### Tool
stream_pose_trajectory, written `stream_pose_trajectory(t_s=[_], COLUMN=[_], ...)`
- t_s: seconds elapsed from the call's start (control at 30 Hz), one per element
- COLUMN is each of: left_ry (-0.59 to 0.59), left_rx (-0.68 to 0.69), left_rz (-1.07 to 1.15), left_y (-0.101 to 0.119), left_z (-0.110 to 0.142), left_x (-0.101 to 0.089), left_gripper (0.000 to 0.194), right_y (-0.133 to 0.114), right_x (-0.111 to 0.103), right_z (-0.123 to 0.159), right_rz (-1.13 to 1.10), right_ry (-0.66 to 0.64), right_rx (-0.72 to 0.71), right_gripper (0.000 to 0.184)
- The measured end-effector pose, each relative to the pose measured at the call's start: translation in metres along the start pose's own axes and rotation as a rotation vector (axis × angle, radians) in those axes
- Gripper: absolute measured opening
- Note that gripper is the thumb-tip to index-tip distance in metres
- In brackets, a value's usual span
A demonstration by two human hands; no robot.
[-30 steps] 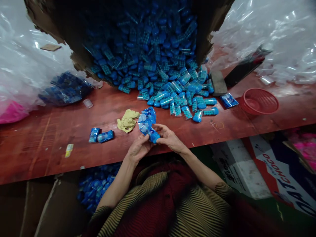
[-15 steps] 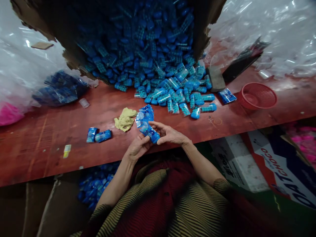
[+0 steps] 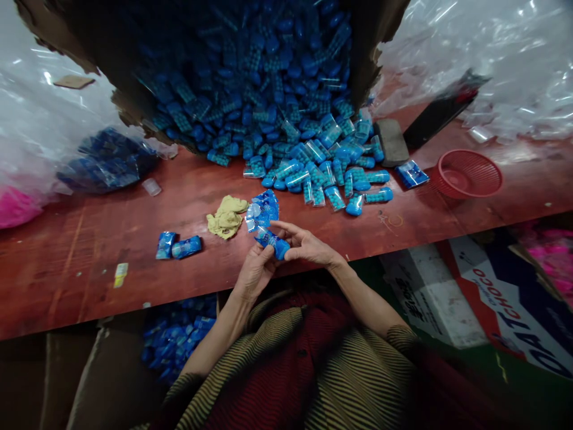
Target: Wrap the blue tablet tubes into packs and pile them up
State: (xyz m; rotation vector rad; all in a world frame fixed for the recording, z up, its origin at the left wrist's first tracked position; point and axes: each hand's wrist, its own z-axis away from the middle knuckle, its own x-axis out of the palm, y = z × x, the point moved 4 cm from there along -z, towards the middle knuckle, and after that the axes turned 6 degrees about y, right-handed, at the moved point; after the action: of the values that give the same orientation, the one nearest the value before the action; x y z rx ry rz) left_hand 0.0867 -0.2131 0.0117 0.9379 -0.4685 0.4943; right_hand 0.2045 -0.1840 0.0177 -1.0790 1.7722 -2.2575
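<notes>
At the near edge of the red wooden table (image 3: 89,239), both my hands hold a small blue packet (image 3: 274,243) wrapped in clear plastic. My left hand (image 3: 256,270) pinches its near end and my right hand (image 3: 304,245) grips its right side with the index finger stretched over it. Just behind it lie several flat blue packets (image 3: 263,210) stacked on the table. A large heap of blue packets (image 3: 286,119) spills out of a torn cardboard box (image 3: 129,101) at the back.
A yellow crumpled cloth (image 3: 227,216) lies left of my hands, two loose packets (image 3: 179,246) further left. A red plastic basket (image 3: 469,173) stands at the right, clear plastic bags (image 3: 483,60) behind. Below the table sit a box of blue packets (image 3: 179,340) and printed cartons (image 3: 510,304).
The view shifted slightly. My left hand has closed up onto the packet's near end and my right index finger has stretched across the packet.
</notes>
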Motion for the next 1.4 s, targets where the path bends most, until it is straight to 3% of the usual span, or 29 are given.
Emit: stream_pose_trajectory(t_s=[0.2,0.33,0.63,0.9,1.07,1.4], left_ry=[-0.061,-0.033,-0.035,-0.030,0.009,-0.068], left_rx=[-0.069,-0.091,-0.016,-0.031,0.011,-0.060], left_rz=[-0.022,-0.033,-0.013,-0.003,0.024,0.077], left_y=[0.006,0.007,-0.002,0.001,0.001,-0.002], left_z=[0.003,0.003,0.006,0.009,0.009,0.011], left_x=[0.001,-0.001,0.006,0.008,0.006,0.011], left_gripper=[0.040,0.035,0.039,0.039,0.041,0.030], right_y=[-0.007,-0.008,0.002,-0.002,-0.002,0.005], right_x=[-0.001,-0.002,0.000,0.005,0.008,0.005], right_z=[0.002,0.002,0.001,0.003,0.001,0.003], right_rz=[0.056,0.095,0.046,-0.015,-0.040,-0.199], right_ry=[-0.032,-0.034,0.047,-0.049,0.012,0.078], right_rx=[0.021,0.039,0.009,0.010,0.019,0.047], right_gripper=[0.077,0.084,0.077,0.066,0.071,0.068])
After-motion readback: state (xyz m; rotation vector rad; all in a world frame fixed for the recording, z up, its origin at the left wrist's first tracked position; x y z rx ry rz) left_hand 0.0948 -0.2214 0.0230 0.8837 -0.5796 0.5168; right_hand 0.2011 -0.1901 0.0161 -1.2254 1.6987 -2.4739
